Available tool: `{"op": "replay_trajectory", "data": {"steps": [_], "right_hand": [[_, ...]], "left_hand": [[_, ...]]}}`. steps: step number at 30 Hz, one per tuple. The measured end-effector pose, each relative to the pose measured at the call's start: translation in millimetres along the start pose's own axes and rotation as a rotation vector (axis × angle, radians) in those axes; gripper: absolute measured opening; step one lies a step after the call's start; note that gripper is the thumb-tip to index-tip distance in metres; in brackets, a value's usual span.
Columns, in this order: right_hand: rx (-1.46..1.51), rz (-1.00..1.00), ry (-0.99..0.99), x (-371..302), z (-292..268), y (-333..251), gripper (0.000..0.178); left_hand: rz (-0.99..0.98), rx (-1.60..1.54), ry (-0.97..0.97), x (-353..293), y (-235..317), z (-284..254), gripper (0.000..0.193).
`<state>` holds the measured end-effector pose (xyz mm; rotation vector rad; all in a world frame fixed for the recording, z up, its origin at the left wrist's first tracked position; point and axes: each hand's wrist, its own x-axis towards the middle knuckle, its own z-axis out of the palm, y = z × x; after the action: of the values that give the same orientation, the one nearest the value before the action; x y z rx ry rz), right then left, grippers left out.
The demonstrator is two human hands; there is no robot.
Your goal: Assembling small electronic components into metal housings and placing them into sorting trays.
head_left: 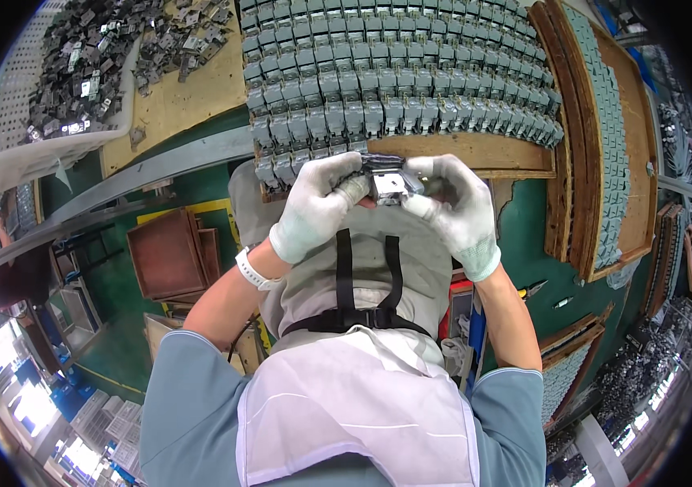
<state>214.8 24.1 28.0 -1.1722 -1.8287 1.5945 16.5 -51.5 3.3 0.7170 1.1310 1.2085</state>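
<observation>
Between my two gloved hands is a small metal part (390, 185) with a shiny plate face and a dark upper edge. It sits in front of my body, just off the near edge of a wooden tray (476, 151). My left hand (316, 206) pinches it from the left with thumb and fingers. My right hand (466, 214) grips its right side, fingers curled round. The glove fingers hide some of the part. Beyond my hands, close rows of grey-green metal pieces (398, 77) fill most of the tray.
A white perforated bin (6, 105) heaped with loose metal pieces (78, 65) stands at the far left. More pieces lie on the board (191, 97) beside it. Wooden trays (634, 154) are stacked on the right. Brown panels (165, 253) lean at left, above the green floor (118, 288).
</observation>
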Motion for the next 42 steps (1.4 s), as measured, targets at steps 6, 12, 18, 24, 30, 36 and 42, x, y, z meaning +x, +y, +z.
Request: {"op": "replay_trajectory", "data": {"steps": [6,12,18,24,30,36,42], "right_hand": [[-0.059,0.047,-0.163,-1.6,-11.8,3.6,0.063],[0.007,-0.005,-0.088,-7.0,5.4,3.3,0.071],[0.173,0.049,0.100,-4.0,36.7,-0.4,0.074],[-0.449,-0.390,0.142,9.6,0.3,12.6,0.065],[-0.754,-0.460,-0.190,43.1,9.5,20.5,0.062],[-0.756,-0.466,-0.088,11.9,-10.6,-2.0,0.061],[-0.812,-0.290,0.549,-47.5,-178.4,-28.8,0.039]], "left_hand": [[0.031,0.002,0.006,-11.3,-7.2,14.7,0.023],[0.271,0.176,0.123,-15.6,-31.7,13.9,0.023],[0.466,0.553,0.402,-19.4,-39.6,25.9,0.025],[0.569,0.825,0.370,-11.4,19.4,-42.4,0.017],[0.525,1.206,1.091,90.1,44.4,-220.2,0.039],[0.625,1.293,0.876,138.4,33.6,-312.7,0.039],[0.500,1.531,0.658,98.9,7.1,-316.3,0.069]]}}
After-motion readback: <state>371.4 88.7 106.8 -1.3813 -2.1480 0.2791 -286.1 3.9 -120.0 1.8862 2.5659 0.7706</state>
